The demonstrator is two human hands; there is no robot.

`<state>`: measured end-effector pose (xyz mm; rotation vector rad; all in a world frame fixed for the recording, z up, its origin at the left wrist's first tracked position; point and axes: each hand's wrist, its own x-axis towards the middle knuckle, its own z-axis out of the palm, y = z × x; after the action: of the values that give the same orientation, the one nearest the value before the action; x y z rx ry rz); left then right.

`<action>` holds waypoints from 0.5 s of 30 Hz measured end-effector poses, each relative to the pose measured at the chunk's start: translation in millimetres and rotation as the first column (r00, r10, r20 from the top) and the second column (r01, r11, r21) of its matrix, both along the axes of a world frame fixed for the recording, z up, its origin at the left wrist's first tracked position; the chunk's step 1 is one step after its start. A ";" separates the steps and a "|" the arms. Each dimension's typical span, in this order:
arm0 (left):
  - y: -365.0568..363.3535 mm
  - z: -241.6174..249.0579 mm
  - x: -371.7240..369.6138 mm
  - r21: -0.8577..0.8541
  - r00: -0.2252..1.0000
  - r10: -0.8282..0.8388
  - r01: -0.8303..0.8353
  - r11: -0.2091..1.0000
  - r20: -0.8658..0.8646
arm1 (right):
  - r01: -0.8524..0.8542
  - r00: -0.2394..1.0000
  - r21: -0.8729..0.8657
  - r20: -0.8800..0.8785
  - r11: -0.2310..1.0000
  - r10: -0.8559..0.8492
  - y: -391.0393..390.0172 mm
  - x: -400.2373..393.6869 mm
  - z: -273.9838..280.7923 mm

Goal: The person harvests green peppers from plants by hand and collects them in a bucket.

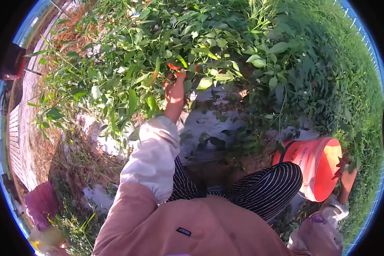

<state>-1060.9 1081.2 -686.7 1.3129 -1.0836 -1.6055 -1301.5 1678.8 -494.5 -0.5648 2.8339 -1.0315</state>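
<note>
My left hand reaches up into a leafy pepper plant, its fingers closed around a red pepper, partly hidden by the fingers and leaves. Right beside it hangs a bright green pepper. To the left, a long pepper turning from green to orange dangles, with another green pepper lower down. Far to the right, my right hand is closed on several dark red peppers at the mouth of a tilted red bucket.
Dense pepper plants continue to the right, bordered by tall grass. Whitish plastic sheeting covers the soil before my bent knee in striped trousers. At lower left is another person's purple head covering.
</note>
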 end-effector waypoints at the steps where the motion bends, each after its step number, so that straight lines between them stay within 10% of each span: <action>1: -5.5 -4.5 6.3 -0.063 0.990 -0.037 0.046 0.997 0.138 | -0.078 0.995 -0.199 0.050 0.977 0.090 25.5 -9.0 -25.9; 4: -13.6 -31.7 -2.3 -0.201 0.979 -0.068 0.108 0.974 0.192 | 0.213 0.953 -0.420 0.287 0.882 -0.093 -2.2 46.2 -11.4; 7: -3.5 -8.9 8.4 0.186 0.905 -0.418 0.398 0.898 0.080 | 0.236 0.889 -0.508 0.458 0.828 0.028 -98.3 75.7 22.3; 15: 12.9 2.5 4.6 0.362 0.832 -0.419 0.541 0.759 -0.365 | -0.765 0.498 -0.203 0.417 0.611 0.761 -317.5 105.4 -7.2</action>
<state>-1056.3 1094.1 -684.2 1.0903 -0.9599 -2.4748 -1196.1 1361.3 -501.7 -1.2282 1.7963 -0.7947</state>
